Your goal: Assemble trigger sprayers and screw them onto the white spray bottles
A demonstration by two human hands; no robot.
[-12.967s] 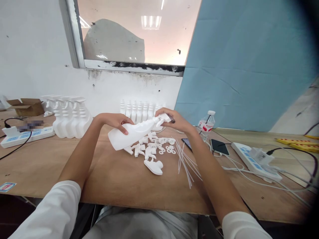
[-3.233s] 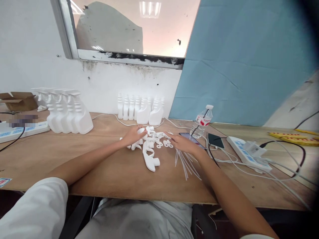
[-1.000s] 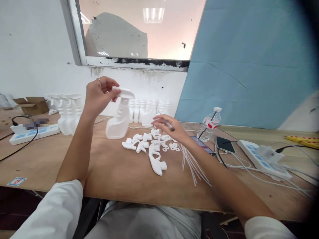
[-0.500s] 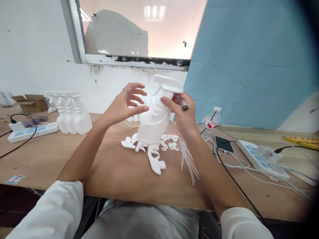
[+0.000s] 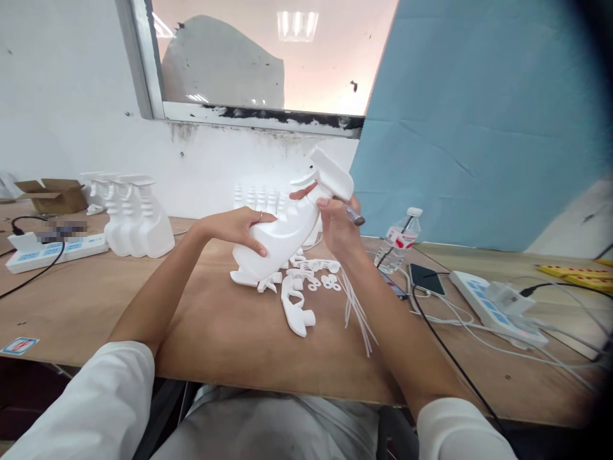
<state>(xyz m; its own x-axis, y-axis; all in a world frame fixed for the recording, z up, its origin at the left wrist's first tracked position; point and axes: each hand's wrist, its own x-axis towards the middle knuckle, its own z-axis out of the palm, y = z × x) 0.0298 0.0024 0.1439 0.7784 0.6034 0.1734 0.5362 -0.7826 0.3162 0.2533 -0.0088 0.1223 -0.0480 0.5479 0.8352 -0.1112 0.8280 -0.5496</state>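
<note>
A white spray bottle with its trigger head is tilted above the wooden table, head up and to the right. My left hand wraps over the bottle's body. My right hand grips the neck just under the trigger head and also pinches a dark marker. Below the bottle lie loose white trigger parts, small rings and thin white dip tubes.
A row of assembled spray bottles stands at the left, headless bottles by the wall. A water bottle, two phones, power strips with cables and a cardboard box are on the table.
The bottle, upright and held high half a second ago, has been lowered and tilted. My left hand moved from its neck down onto the body; my right hand stays near the head.
</note>
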